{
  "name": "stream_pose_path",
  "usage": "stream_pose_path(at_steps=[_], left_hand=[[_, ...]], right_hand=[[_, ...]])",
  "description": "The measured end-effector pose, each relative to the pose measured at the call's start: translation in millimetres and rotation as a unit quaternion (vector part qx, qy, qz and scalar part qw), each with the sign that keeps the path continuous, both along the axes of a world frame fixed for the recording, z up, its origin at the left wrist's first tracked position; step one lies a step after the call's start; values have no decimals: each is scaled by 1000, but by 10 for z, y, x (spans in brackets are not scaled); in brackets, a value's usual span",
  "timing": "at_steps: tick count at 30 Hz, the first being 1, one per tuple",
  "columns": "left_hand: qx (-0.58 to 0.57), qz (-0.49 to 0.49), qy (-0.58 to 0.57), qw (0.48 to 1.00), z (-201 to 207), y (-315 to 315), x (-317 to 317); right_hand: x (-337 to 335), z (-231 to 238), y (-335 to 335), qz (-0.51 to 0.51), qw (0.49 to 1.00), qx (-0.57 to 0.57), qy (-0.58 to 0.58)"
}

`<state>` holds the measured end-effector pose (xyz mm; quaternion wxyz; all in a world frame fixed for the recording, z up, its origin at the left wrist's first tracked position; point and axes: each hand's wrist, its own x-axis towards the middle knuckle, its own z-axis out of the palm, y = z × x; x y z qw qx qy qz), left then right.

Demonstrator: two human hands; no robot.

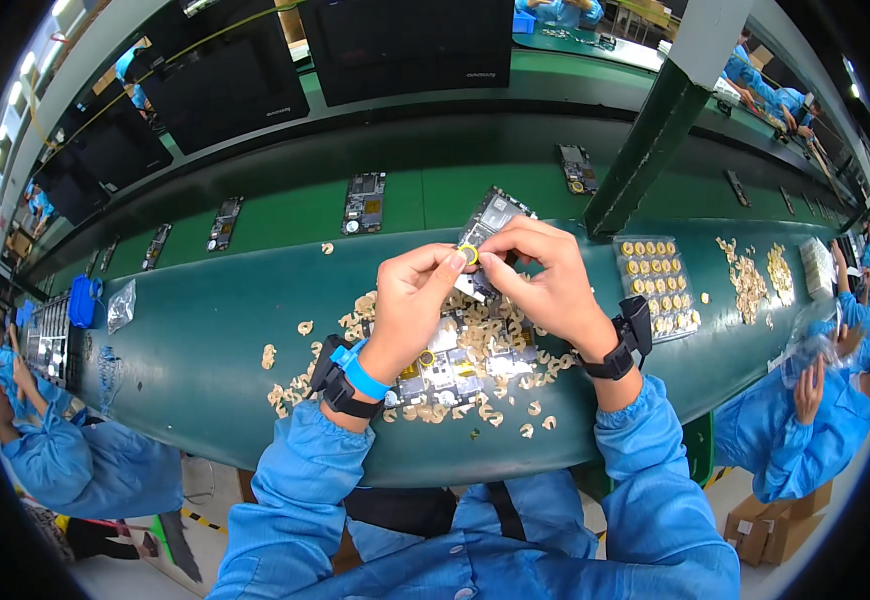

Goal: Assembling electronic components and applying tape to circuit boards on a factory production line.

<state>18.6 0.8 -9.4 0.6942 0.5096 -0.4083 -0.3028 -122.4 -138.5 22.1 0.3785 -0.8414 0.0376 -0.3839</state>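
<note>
My left hand and my right hand meet over the middle of the bench. Between their pinched fingertips is a small round part with a yellow rim; both hands are closed at it. Right behind the fingers a dark circuit board with silver shields stands out at a slant, its lower part covered by the hands. Whether the fingers also grip this board, I cannot tell. Below the hands lie more circuit boards, partly buried under many pale, curved scraps.
To the right sits a clear tray of yellow round parts, with further scrap piles past it. Several boards lie along the green belt behind. A green post rises at the back right. Co-workers sit on both sides.
</note>
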Motion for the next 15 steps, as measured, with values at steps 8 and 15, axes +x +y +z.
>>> stream_pose_path(at_steps=[8, 15], left_hand=[[-10, 25, -46, 999, -40, -20, -38], [-9, 36, -59, 998, -50, -34, -31]], right_hand=[[-5, -26, 27, 16, 999, 32, 0], [5, -38, 19, 10, 999, 42, 13]])
